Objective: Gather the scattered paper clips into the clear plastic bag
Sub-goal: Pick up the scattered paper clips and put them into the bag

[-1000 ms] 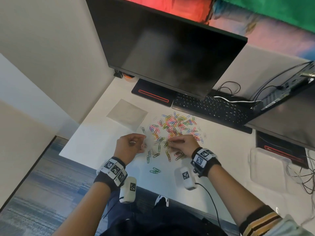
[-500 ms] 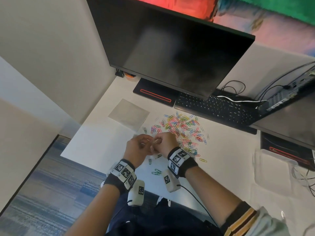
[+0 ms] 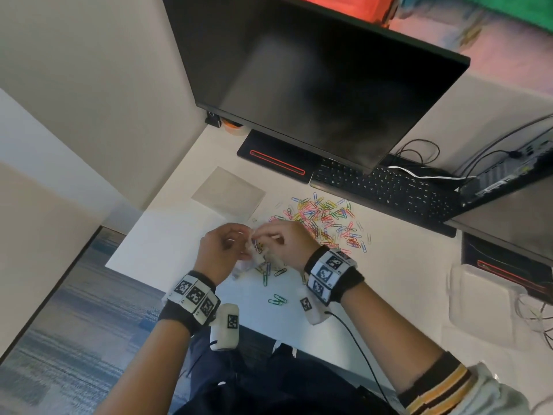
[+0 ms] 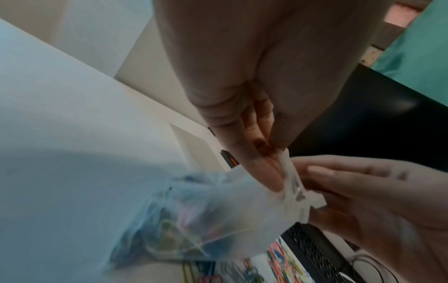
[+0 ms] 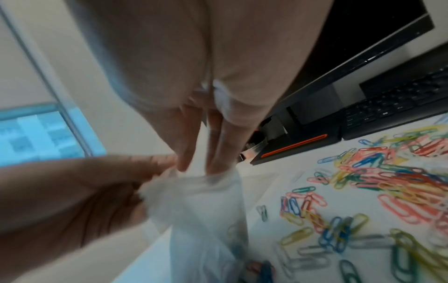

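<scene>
Paper clips (image 3: 324, 218): coloured, most in a loose heap on the white counter (image 3: 404, 265) just in front of the keyboard (image 3: 386, 187); a few strays lie nearer the counter's front edge. Some already sit inside the clear plastic bag (image 4: 206, 210), visible through the film.

Bag hangs between both hands above the counter. Left hand (image 3: 221, 250): fingers pinched on one side of the mouth. Right hand (image 3: 287, 238): fingers (image 5: 184, 153) at the opposite lip, tips dipping into the opening; whether they carry a clip, cannot tell.

Handling, judged: clips light, stiff, slick-coated; they tangle in the heap, so a pinch likely lifts several or drops some. Best taken across the flat by fingertips, or swept together first. Bag thin, limp, crumples shut on its own. Hold at the rim only, one side kept taut, and keep the weighted bottom low so the contents stay in.
</scene>
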Tool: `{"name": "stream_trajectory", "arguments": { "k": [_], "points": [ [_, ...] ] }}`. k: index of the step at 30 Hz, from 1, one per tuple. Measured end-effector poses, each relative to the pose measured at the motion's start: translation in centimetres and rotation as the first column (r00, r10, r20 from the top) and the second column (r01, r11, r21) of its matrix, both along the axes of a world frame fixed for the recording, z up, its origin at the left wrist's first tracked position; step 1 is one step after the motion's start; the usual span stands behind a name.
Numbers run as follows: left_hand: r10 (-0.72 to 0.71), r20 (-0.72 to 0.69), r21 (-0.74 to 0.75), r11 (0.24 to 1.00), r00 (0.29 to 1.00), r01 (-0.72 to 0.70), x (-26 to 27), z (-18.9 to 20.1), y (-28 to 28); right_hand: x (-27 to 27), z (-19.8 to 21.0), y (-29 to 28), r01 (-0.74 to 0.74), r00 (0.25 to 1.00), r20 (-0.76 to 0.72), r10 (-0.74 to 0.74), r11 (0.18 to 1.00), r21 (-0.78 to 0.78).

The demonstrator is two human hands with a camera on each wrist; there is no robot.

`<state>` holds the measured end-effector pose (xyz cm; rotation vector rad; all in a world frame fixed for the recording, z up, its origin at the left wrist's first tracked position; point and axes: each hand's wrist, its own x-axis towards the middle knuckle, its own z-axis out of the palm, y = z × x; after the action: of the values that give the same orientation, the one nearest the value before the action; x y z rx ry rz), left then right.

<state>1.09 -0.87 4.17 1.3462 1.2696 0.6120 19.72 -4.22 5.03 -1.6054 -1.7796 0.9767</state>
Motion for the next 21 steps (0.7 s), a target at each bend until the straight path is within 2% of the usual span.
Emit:
{"name": "stream_trajectory", "arguments": {
  "k": [2,3,4,5,7,10,14,16,19,21],
  "points": [
    [0.045,-0.001,0.029,0.999,0.999,-0.045,-1.2,0.4,0.5,0.8,0.3,0.6,0.150,0.971,-0.178,-0.161,0.986,-0.071],
    [0.070,0.004,0.043,0.997,0.998,-0.070,-1.8,0.7,0.7,1.2,0.1,1.1,0.196,0.958,-0.198,-0.210,0.977,-0.089],
    [0.096,0.010,0.055,0.994,0.995,-0.096,-2.4,1.0,1.0,1.4,-0.3,1.7,0.205,0.969,-0.123,-0.213,0.976,-0.073],
    [0.121,0.012,0.063,0.991,0.993,-0.121,-3.0,1.2,1.3,1.4,-1.1,2.4,0.165,0.986,0.014,-0.164,0.985,-0.050],
    [0.154,0.009,0.075,0.985,0.988,-0.155,-4.0,1.3,1.6,0.7,-2.8,3.5,0.019,0.963,0.269,0.017,0.991,-0.132],
    [0.177,0.011,0.085,0.981,0.984,-0.177,-5.1,1.3,1.8,-1.4,-4.9,4.1,-0.094,0.888,0.413,0.201,0.959,-0.266],
    [0.193,0.036,0.097,0.976,0.980,-0.196,-5.6,1.2,2.0,-2.2,-6.0,2.3,-0.276,0.757,0.531,0.381,0.923,-0.270],
    [0.200,0.041,0.092,0.975,0.979,-0.203,-5.7,1.0,2.1,-1.8,-6.1,0.5,-0.400,0.654,0.580,0.486,0.873,-0.280],
    [0.197,0.042,0.082,0.976,0.980,-0.200,-5.6,0.8,2.2,-0.9,-7.2,-2.2,-0.575,0.460,0.657,0.597,0.764,-0.292],
    [0.197,0.050,0.070,0.977,0.979,-0.200,-5.4,0.6,2.0,-0.5,-7.9,-3.6,-0.629,0.416,0.678,0.606,0.730,-0.268]
  ]
}}
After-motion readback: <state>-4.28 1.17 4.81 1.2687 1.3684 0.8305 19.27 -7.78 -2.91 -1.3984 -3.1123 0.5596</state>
